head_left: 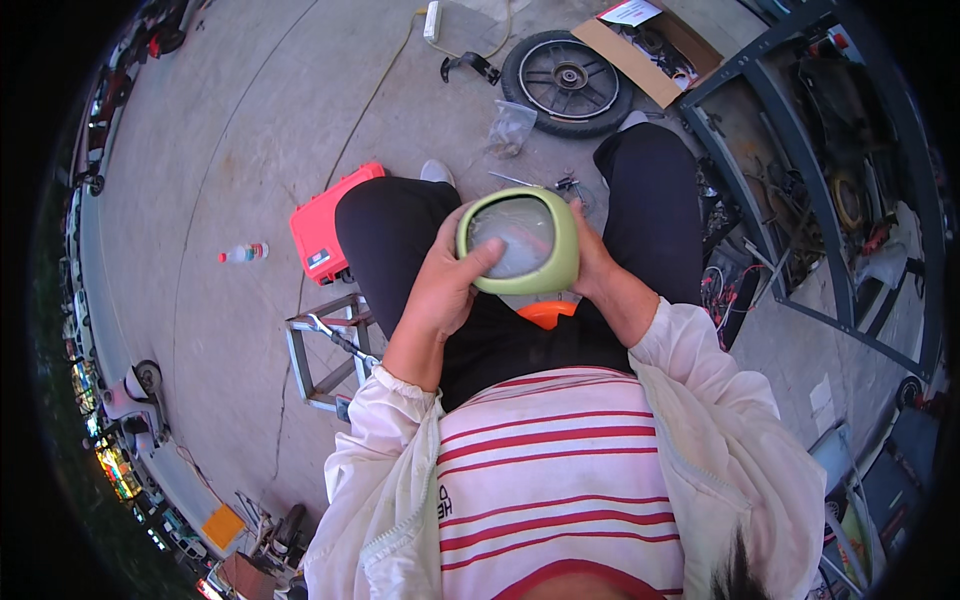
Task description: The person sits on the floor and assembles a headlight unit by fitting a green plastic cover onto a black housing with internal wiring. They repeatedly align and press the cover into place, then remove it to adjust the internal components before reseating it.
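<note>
Green-rimmed housing with a clear lens (520, 240): we hold it over our lap, left hand (445, 285) clasping its left edge, thumb on the lens, right hand (597, 262) gripping the right edge. Beyond the grip lie a wheel (567, 80) and an orange case (320, 225).

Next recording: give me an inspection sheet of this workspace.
Surface: bare concrete floor, cracked.
Job's things: green-rimmed lamp housing with clear lens, held over the lap.
Clutter: red case, bottle, wheel, cardboard box, plastic bag, metal stand.
Grippers: left hand and right hand both grip the housing.
Cables: yellow cord to a power strip.
Surroundings: grey metal rack on the right; parked scooters at the left rim.
</note>
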A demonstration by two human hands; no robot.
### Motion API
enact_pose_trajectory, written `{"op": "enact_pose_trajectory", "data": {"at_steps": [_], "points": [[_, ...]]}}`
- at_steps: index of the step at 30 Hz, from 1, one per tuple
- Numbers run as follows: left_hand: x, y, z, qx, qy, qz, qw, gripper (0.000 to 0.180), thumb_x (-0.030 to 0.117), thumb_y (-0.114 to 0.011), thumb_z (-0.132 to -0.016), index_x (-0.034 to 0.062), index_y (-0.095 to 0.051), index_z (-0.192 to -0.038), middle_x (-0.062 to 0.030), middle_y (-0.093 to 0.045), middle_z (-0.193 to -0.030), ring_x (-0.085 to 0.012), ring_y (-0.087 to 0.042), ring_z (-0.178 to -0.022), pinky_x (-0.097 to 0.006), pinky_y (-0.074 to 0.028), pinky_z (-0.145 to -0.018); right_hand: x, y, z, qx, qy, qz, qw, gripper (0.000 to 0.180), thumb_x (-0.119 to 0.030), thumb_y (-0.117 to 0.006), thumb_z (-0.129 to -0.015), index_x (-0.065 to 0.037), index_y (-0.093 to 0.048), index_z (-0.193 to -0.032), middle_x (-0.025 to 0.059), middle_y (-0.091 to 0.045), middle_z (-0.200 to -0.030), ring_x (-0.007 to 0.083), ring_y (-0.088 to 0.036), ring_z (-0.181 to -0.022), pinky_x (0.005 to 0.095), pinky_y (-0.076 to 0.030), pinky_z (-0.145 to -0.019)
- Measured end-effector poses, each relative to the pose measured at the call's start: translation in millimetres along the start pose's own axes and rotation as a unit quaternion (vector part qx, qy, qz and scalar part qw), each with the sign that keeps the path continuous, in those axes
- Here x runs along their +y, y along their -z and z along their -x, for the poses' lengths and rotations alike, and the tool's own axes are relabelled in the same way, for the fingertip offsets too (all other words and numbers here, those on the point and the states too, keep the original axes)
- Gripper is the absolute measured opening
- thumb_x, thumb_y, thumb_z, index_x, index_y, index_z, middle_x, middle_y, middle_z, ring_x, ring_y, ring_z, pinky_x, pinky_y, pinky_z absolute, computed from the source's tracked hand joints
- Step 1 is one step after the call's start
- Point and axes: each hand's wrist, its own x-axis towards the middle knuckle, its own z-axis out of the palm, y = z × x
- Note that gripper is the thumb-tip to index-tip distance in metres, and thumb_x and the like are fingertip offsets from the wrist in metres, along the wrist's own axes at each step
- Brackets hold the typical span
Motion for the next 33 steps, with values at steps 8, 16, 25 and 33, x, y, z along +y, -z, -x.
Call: {"op": "enact_pose_trajectory", "data": {"at_steps": [8, 16, 25, 33], "points": [[22, 38, -24, 0.066, 0.044, 0.266, 0.961, 0.030, 0.024, -0.052, -0.098, -0.0002, -0.063, -0.112, -0.0094, -0.071, -0.105, -0.0221, -0.071, -0.093, -0.034, -0.059, -0.081, -37, -21, 60, -0.165, -0.023, 0.110, 0.980, 0.056, -0.057, -0.042, -0.101, -0.007, -0.061, -0.119, 0.0087, -0.069, -0.093, 0.0201, -0.069, -0.080, 0.0304, -0.056, -0.065], [32, 25, -37, 0.085, 0.074, 0.249, 0.962, 0.037, 0.028, -0.051, -0.098, -0.0031, -0.063, -0.114, -0.0141, -0.071, -0.108, -0.0282, -0.070, -0.099, -0.042, -0.058, -0.088, -66, -37, 103, -0.032, 0.462, 0.610, 0.643, 0.102, -0.042, -0.090, -0.062, -0.007, -0.040, -0.144, 0.0222, -0.047, -0.137, 0.0391, -0.048, -0.127, 0.0428, -0.039, -0.107], [43, 18, -24, 0.085, 0.002, -0.226, 0.970, 0.060, 0.051, -0.043, -0.102, -0.0029, -0.058, -0.122, -0.0086, -0.067, -0.104, -0.0141, -0.064, -0.090, -0.030, -0.052, -0.081, -45, -52, 85, -0.177, 0.251, 0.259, 0.916, 0.119, -0.007, -0.080, -0.074, -0.015, 0.002, -0.159, 0.0183, -0.024, -0.155, 0.0276, -0.029, -0.142, 0.0403, -0.032, -0.113], [14, 1, -15, -0.024, -0.055, -0.142, 0.988, 0.088, 0.024, -0.079, -0.083, 0.0002, -0.027, -0.151, -0.0129, -0.050, -0.135, -0.0219, -0.048, -0.125, -0.036, -0.038, -0.107, -25, -43, 87, -0.168, 0.265, 0.266, 0.912, 0.116, -0.012, -0.081, -0.077, -0.020, 0.001, -0.158, 0.0224, -0.036, -0.142, 0.0275, -0.052, -0.124, 0.0413, -0.047, -0.102]]}}
